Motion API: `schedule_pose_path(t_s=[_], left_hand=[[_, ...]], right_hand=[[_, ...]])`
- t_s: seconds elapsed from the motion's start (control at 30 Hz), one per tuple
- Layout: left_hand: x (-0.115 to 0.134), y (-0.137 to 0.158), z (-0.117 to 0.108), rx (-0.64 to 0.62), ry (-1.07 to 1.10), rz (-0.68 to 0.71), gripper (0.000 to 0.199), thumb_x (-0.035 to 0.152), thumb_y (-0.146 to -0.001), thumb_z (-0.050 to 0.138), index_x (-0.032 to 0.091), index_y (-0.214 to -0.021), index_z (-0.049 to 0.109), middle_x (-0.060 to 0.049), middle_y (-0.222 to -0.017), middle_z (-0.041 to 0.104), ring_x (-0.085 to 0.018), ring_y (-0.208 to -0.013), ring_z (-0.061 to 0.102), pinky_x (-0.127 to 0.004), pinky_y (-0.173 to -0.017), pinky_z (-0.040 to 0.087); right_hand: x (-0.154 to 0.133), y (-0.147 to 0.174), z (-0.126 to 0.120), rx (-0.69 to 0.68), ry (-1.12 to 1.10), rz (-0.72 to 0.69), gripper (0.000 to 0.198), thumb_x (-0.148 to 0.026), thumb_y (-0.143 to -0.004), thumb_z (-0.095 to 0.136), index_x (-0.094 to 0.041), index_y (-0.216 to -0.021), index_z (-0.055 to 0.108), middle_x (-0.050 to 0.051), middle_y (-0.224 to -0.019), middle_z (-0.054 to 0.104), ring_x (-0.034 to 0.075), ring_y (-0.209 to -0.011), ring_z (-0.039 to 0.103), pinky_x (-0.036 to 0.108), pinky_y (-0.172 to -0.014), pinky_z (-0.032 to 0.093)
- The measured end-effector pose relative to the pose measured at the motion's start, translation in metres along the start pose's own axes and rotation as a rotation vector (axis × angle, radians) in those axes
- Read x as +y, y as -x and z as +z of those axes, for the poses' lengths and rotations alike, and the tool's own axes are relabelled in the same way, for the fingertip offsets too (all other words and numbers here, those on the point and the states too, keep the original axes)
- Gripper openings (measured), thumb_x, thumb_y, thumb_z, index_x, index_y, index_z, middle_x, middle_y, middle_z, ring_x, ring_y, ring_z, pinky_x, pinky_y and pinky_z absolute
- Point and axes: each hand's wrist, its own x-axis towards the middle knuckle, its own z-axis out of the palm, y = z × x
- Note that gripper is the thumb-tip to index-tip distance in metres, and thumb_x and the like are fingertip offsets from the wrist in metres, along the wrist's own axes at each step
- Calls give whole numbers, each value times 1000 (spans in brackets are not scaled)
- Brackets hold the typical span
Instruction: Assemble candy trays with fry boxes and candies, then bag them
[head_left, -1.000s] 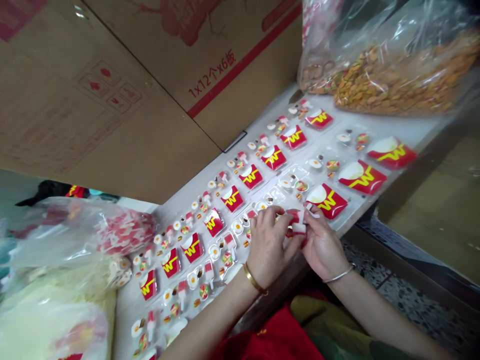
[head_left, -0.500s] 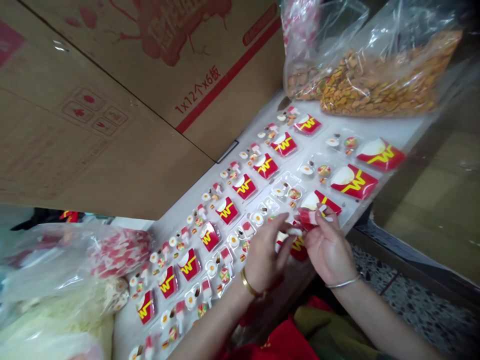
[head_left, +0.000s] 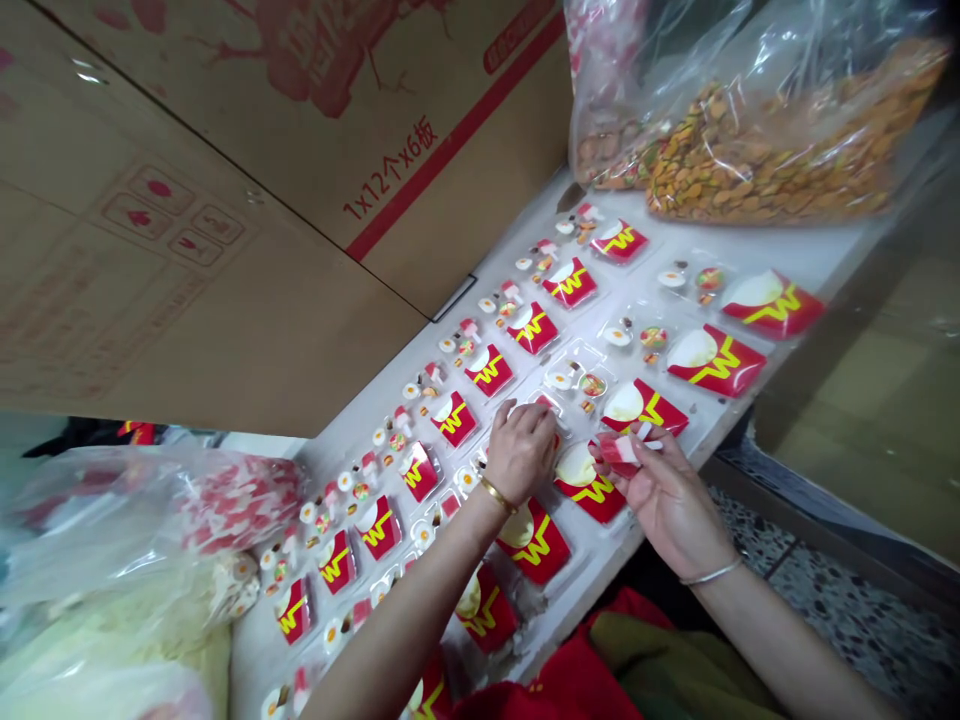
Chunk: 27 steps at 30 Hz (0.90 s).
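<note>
Pinches red-and-white pieces (head_left: pixel 622 453) in the fingers of the right hand (head_left: pixel 671 500), over red packs (head_left: pixel 591 487). Has the left hand (head_left: pixel 520 452) at a clear tray (head_left: pixel 567 427), with fingers bent; cannot tell whether grasping anything. Has a pale worktop (head_left: pixel 836 248) beneath all fingers, lined with rows of trays; beyond the left fingers, a tall cardboard box (head_left: pixel 300 280); past the right ones, a bag of orange pieces (head_left: pixel 780 160); below, speckled floor (head_left: pixel 814 580).

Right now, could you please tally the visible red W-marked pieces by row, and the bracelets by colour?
Far-row W-marked pieces: 9
Near-row W-marked pieces, including one cut off by the picture's bottom edge: 7
Gold-coloured bracelet: 1
Silver-coloured bracelet: 1
Total: 18
</note>
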Motion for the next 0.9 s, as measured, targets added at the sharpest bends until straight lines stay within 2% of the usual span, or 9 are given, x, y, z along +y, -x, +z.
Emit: schedule_pose_path(t_s=[0.13, 0.37, 0.43, 0.5, 0.57, 0.67, 0.73, 0.8, 0.9], left_hand=[[9, 5, -5, 38, 29, -130, 24, 26, -89, 47, 24, -110, 58, -6, -117, 62, -24, -117, 47, -55, -107, 18], [16, 4, -7, -28, 89, -212, 36, 32, -89, 47, 26, -125, 49, -7, -135, 51, -30, -128, 38, -61, -106, 15], [19, 4, -14, -27, 152, -249, 40, 34, -90, 47, 25, -129, 46, -9, -137, 48, -30, -129, 36, -60, -105, 19], [25, 3, -22, -21, 297, -315, 38, 37, -91, 46, 24, -126, 49, -9, -131, 52, -27, -122, 43, -52, -101, 30], [34, 3, -29, -29, 524, -365, 32, 41, -90, 47, 22, -113, 58, -8, -115, 59, -22, -107, 52, -42, -93, 40], [45, 0, -30, -44, 833, -418, 27, 43, -86, 52, 18, -90, 61, -4, -92, 62, -16, -87, 56, -32, -81, 45], [45, -7, -28, -35, 956, -460, 27, 43, -86, 53, 17, -85, 59, -3, -84, 61, -14, -78, 55, -28, -74, 45], [39, -19, -28, 3, 1014, -471, 25, 42, -87, 52, 17, -86, 56, -2, -80, 60, -12, -71, 54, -25, -67, 44], [19, -50, -33, 101, 902, -397, 21, 39, -85, 55, 17, -87, 56, -1, -77, 59, -11, -66, 51, -23, -62, 42]], right_hand=[[-2, -1, 0, -17, 62, 14, 19, -28, -76, 71, -26, -88, 56, -3, -88, 66, 17, -84, 65, 30, -70, 53], [-2, 3, 6, -87, 120, 16, 21, -32, -79, 68, -26, -94, 55, -2, -93, 64, 16, -84, 65, 31, -72, 53], [-1, 3, 8, -78, 116, -10, 23, -33, -78, 69, -26, -94, 54, -2, -94, 63, 16, -87, 63, 31, -72, 53], [0, 2, 9, -67, 118, -34, 25, -34, -77, 70, -26, -95, 54, -2, -94, 63, 16, -87, 62, 30, -71, 54], [0, 1, 10, -57, 145, -37, 26, -36, -76, 69, -26, -94, 53, -1, -94, 63, 16, -83, 62, 29, -66, 53], [0, -1, 13, -48, 224, -47, 25, -39, -77, 68, -26, -90, 51, -1, -89, 62, 15, -74, 60, 25, -55, 51], [-2, -4, 15, -53, 262, -68, 23, -39, -79, 66, -26, -89, 49, -1, -88, 61, 14, -70, 59, 23, -49, 48], [-7, -8, 15, -57, 260, -93, 21, -39, -82, 63, -26, -91, 49, -1, -89, 59, 13, -67, 58, 22, -47, 46], [-18, -16, 12, -62, 220, -124, 19, -37, -82, 62, -25, -93, 51, -2, -92, 57, 12, -70, 60, 21, -51, 45]])
